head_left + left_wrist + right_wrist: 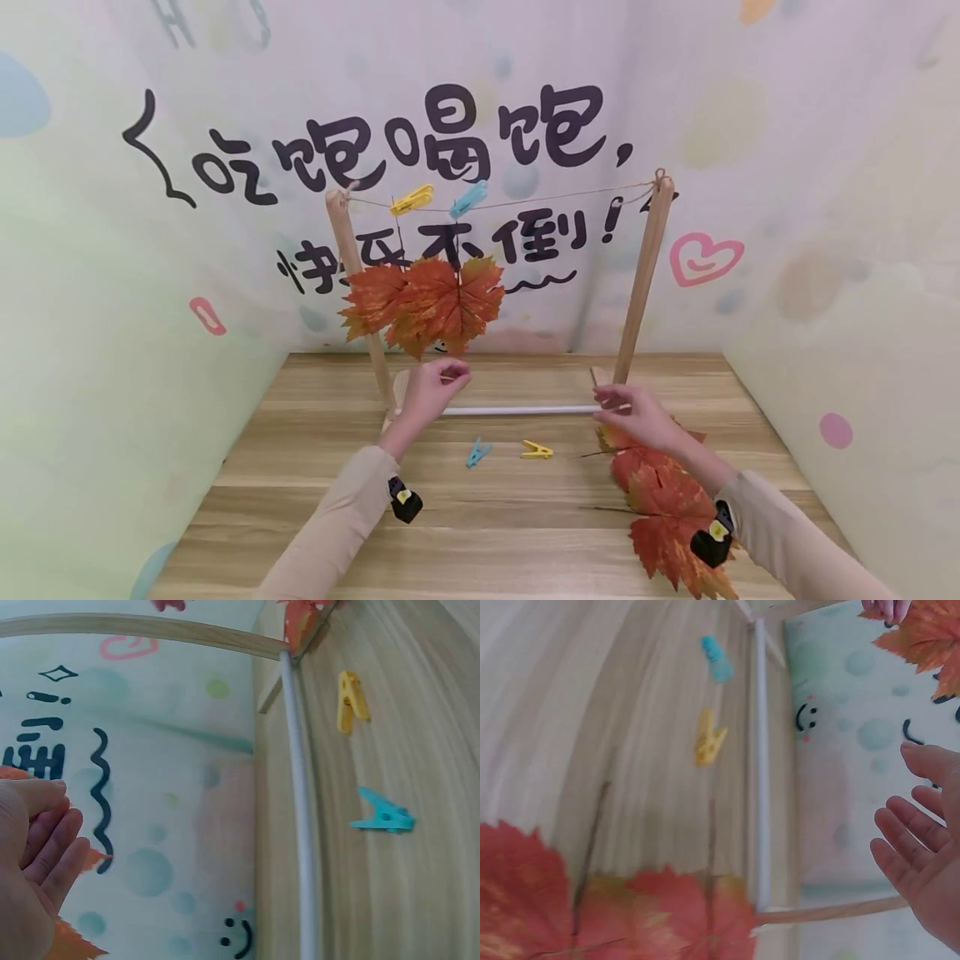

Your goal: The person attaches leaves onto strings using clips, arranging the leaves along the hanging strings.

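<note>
Two orange-red maple leaves [457, 304] hang by their stems from a string, under a yellow clothespin [412, 200] and a blue clothespin [468, 200]. Just below them is my left hand [431, 390], its fingers loosely bent with nothing visible between them. My right hand [637, 414] hovers by the base of the right wooden post [645, 275], fingers spread and relaxed, holding nothing. Beneath that arm, more maple leaves [663, 500] lie on the table with their stems pointing left. A loose blue clothespin [477, 452] and a loose yellow clothespin [537, 450] rest between the hands.
The string [555, 198] runs between the tops of the left wooden post [347, 242] and the right one. A white rod [525, 410] joins the posts low down, across the wooden table [420, 525]. A wall with printed lettering stands close behind.
</note>
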The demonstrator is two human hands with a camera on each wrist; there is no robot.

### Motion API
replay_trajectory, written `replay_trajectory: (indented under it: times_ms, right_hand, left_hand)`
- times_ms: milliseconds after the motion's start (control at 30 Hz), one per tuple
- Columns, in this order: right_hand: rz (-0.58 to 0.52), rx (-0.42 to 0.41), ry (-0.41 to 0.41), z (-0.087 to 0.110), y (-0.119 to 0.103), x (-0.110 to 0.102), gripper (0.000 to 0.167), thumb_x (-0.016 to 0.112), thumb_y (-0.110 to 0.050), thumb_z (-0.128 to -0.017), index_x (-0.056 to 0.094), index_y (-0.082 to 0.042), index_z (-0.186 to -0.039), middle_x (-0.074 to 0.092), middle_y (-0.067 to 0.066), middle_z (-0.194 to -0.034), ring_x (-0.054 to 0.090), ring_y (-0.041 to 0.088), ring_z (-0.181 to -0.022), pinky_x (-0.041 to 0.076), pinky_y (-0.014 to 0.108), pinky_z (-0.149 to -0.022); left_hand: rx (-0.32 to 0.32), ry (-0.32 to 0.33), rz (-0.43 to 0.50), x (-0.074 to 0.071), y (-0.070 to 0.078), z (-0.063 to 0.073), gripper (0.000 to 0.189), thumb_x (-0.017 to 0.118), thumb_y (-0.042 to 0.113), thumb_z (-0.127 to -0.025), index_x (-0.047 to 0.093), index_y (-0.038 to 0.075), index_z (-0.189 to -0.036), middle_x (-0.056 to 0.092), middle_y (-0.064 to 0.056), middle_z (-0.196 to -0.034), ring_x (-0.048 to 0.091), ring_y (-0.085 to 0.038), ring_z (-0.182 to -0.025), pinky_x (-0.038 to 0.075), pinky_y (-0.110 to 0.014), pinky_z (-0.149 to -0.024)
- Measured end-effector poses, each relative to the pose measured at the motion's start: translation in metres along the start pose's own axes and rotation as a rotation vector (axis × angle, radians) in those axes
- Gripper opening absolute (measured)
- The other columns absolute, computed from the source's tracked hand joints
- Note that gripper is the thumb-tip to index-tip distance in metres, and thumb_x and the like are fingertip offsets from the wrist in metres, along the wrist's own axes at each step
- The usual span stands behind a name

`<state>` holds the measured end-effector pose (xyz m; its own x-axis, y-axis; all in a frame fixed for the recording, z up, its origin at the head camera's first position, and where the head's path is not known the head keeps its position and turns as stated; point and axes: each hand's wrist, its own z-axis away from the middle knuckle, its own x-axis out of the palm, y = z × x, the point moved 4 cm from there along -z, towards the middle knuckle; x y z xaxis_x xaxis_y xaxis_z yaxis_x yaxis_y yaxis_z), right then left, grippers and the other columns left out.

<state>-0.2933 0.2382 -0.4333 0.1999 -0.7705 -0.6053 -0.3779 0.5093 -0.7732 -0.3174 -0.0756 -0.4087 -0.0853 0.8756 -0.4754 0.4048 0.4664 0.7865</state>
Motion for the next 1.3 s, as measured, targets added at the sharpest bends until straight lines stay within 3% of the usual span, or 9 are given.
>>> replay_trajectory:
  times_ms: [233, 500, 667, 1067, 1300]
  right_hand:
    - [0.034, 0.036, -0.019, 0.028, 0.031, 0.012, 0.035, 0.066, -0.008, -0.082, 0.057, 0.009, -0.111, 0.063, 0.017, -0.097, 0.06, 0.023, -0.085, 0.051, 0.027, -0.071]
    - [0.129, 0.065, -0.153, 0.051, 0.058, 0.031, 0.037, 0.066, -0.017, -0.083, 0.058, 0.006, -0.111, 0.064, 0.012, -0.095, 0.059, 0.016, -0.082, 0.05, 0.023, -0.067]
    - [0.075, 0.083, -0.186, 0.062, 0.071, 0.042, 0.035, 0.066, -0.012, -0.082, 0.058, 0.008, -0.109, 0.064, 0.012, -0.092, 0.059, 0.015, -0.08, 0.05, 0.024, -0.067]
    - [0.017, 0.118, -0.199, 0.073, 0.084, 0.064, 0.034, 0.07, -0.014, -0.079, 0.061, 0.005, -0.105, 0.063, 0.012, -0.094, 0.06, 0.016, -0.08, 0.05, 0.026, -0.067]
    - [0.058, 0.065, -0.213, 0.076, 0.08, 0.069, 0.023, 0.071, -0.011, -0.077, 0.063, 0.001, -0.095, 0.063, 0.006, -0.086, 0.058, 0.01, -0.075, 0.049, 0.024, -0.063]
  left_hand:
    - [-0.01, -0.009, 0.015, 0.008, -0.021, 0.013, 0.011, 0.066, -0.002, -0.079, 0.068, -0.004, -0.089, 0.068, -0.015, -0.083, 0.064, -0.024, -0.076, 0.053, -0.027, -0.066]
    - [-0.04, -0.022, 0.008, 0.018, -0.042, 0.025, 0.008, 0.064, -0.002, -0.081, 0.068, -0.002, -0.088, 0.068, -0.012, -0.082, 0.063, -0.022, -0.076, 0.053, -0.028, -0.067]
    - [-0.05, -0.039, 0.025, 0.025, -0.046, 0.032, 0.008, 0.064, -0.001, -0.081, 0.069, -0.001, -0.087, 0.068, -0.012, -0.082, 0.063, -0.022, -0.075, 0.052, -0.026, -0.067]
    - [-0.036, -0.069, 0.01, 0.036, -0.056, 0.046, 0.006, 0.065, -0.001, -0.08, 0.069, 0.0, -0.084, 0.067, -0.01, -0.079, 0.062, -0.019, -0.072, 0.051, -0.023, -0.065]
    - [-0.039, -0.067, -0.005, 0.042, -0.061, 0.054, 0.006, 0.064, -0.004, -0.079, 0.068, -0.002, -0.084, 0.067, -0.012, -0.079, 0.062, -0.02, -0.071, 0.051, -0.022, -0.065]
